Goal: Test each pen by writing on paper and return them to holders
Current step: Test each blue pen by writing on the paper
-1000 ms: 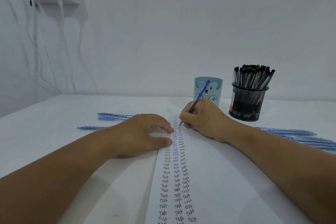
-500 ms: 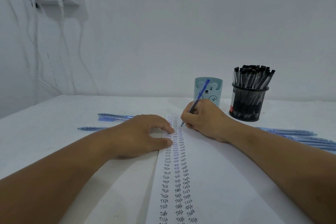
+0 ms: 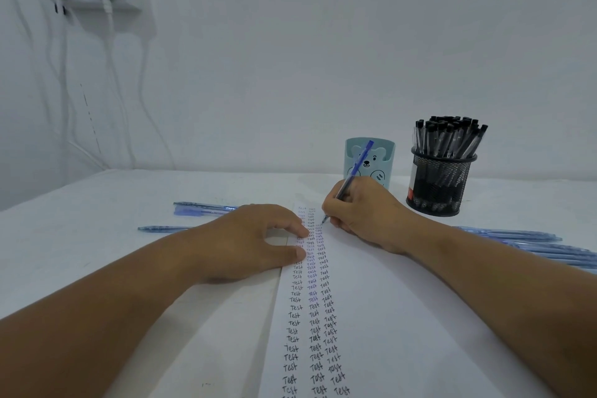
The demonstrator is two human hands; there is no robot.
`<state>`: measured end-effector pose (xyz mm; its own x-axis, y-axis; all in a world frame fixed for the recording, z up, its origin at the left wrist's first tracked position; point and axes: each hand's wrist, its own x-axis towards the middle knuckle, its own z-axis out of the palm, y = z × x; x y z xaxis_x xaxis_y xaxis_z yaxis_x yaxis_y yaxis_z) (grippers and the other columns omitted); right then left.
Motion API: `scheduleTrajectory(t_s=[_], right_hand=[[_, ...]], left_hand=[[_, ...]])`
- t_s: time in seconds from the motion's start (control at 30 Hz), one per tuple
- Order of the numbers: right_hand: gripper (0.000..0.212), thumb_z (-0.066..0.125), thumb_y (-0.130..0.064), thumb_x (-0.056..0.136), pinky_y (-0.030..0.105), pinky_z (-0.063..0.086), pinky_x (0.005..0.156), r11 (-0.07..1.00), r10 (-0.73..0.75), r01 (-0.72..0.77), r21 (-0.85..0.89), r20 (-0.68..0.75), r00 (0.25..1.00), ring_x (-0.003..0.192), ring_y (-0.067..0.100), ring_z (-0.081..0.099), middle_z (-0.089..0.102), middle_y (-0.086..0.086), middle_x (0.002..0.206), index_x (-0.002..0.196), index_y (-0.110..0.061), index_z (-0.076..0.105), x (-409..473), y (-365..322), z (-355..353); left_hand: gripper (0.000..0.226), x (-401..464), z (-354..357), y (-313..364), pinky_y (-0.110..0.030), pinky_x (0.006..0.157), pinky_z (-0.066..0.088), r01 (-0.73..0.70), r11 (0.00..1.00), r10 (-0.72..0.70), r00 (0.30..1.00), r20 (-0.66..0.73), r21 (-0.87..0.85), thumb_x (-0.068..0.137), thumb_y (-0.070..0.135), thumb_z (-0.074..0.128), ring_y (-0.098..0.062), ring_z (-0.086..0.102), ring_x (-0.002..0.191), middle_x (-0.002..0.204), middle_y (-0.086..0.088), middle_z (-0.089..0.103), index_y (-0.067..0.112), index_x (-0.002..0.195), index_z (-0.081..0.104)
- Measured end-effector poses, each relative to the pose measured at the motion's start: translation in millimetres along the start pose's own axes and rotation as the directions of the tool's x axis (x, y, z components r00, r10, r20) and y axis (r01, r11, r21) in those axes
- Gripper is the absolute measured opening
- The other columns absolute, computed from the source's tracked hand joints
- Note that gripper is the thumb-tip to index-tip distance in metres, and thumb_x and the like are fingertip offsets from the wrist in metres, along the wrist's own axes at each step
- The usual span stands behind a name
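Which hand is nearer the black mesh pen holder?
Right. The right hand writes just left of the black mesh pen holder; the left hand rests farther left on the paper's edge.

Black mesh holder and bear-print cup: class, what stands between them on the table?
Nothing: in the head view only bare white table shows between the bear-print cup and the black mesh holder.

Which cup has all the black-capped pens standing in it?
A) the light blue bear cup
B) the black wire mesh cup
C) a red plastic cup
B: the bunch of black-capped pens stands in the black wire mesh cup, to the right of the light blue bear cup, where no black caps show.
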<state>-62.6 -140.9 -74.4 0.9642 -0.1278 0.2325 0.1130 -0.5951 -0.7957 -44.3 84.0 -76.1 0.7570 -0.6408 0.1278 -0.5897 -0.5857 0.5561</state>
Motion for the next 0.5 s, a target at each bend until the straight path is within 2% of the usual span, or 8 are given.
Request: scheduleTrajectory(t_s=[0.1, 0.2, 0.33, 0.37, 0.43, 0.5], right_hand=[[0.017, 0.062, -0.018, 0.086, 0.029, 0.049, 0.061, 0.998, -0.018, 0.017, -0.058, -0.019, 1.000, 0.063, 0.012, 0.058, 0.070, 0.004, 0.065, 0.071, -0.010, 0.064, -0.7, -1.4, 0.9], [0.017, 0.060, -0.018, 0.084, 0.028, 0.048, 0.060, 0.993, -0.044, 0.041, -0.113, -0.022, 0.999, 0.062, 0.012, 0.054, 0.072, 0.006, 0.071, 0.076, -0.004, 0.065, -1.3, -2.6, 1.3], [0.017, 0.061, -0.018, 0.086, 0.029, 0.047, 0.057, 0.996, -0.018, 0.017, -0.085, -0.019, 1.000, 0.060, 0.015, 0.054, 0.071, 0.008, 0.070, 0.078, -0.004, 0.066, -2.1, -1.7, 0.7], [0.017, 0.062, -0.018, 0.088, 0.030, 0.046, 0.055, 1.000, 0.000, -0.001, -0.017, -0.022, 1.000, 0.058, 0.016, 0.053, 0.070, 0.009, 0.068, 0.077, -0.005, 0.066, -2.2, -1.7, 0.7], [0.023, 0.061, -0.021, 0.094, 0.027, 0.041, 0.050, 0.967, 0.070, -0.064, 0.247, -0.018, 0.997, 0.051, 0.017, 0.048, 0.064, 0.011, 0.065, 0.077, -0.005, 0.066, -3.8, -5.7, -0.2], [0.042, 0.051, -0.036, 0.103, 0.023, 0.037, 0.048, 0.903, 0.089, -0.059, 0.426, -0.050, 0.995, 0.048, 0.014, 0.046, 0.059, 0.007, 0.061, 0.076, -0.008, 0.066, -6.2, -10.8, -3.1]], left_hand=[[0.029, 0.6, 0.0, -0.3, -0.020, 0.114, 0.032, -0.003, 1.000, 0.003, 1.000, 0.005, 0.007, 0.085, 0.050, 0.074, 0.015, 0.044, 0.126, 0.129, 0.037, 0.054, 0.047, 0.113, 0.069], [0.029, 0.3, 0.5, -0.5, -0.019, 0.114, 0.031, -0.001, 1.000, 0.001, 1.000, 0.002, 0.005, 0.085, 0.049, 0.074, 0.016, 0.044, 0.125, 0.128, 0.037, 0.054, 0.047, 0.113, 0.069], [0.029, -0.1, 1.1, -0.4, -0.016, 0.112, 0.031, 0.001, 1.000, -0.001, 1.000, -0.004, -0.002, 0.085, 0.048, 0.074, 0.016, 0.045, 0.125, 0.128, 0.036, 0.054, 0.046, 0.113, 0.070], [0.029, -0.2, 1.1, -0.5, -0.016, 0.111, 0.031, 0.001, 1.000, -0.001, 1.000, -0.005, -0.006, 0.085, 0.048, 0.075, 0.016, 0.045, 0.125, 0.128, 0.036, 0.055, 0.046, 0.113, 0.070], [0.028, -0.5, 0.9, -0.8, -0.015, 0.111, 0.030, 0.001, 1.000, -0.001, 1.000, -0.005, -0.016, 0.085, 0.048, 0.075, 0.017, 0.045, 0.124, 0.128, 0.037, 0.055, 0.046, 0.112, 0.070], [0.028, -0.8, 1.0, -1.2, -0.012, 0.108, 0.030, 0.001, 1.000, -0.001, 1.000, -0.007, -0.020, 0.085, 0.047, 0.075, 0.018, 0.044, 0.123, 0.128, 0.037, 0.054, 0.045, 0.113, 0.070]])
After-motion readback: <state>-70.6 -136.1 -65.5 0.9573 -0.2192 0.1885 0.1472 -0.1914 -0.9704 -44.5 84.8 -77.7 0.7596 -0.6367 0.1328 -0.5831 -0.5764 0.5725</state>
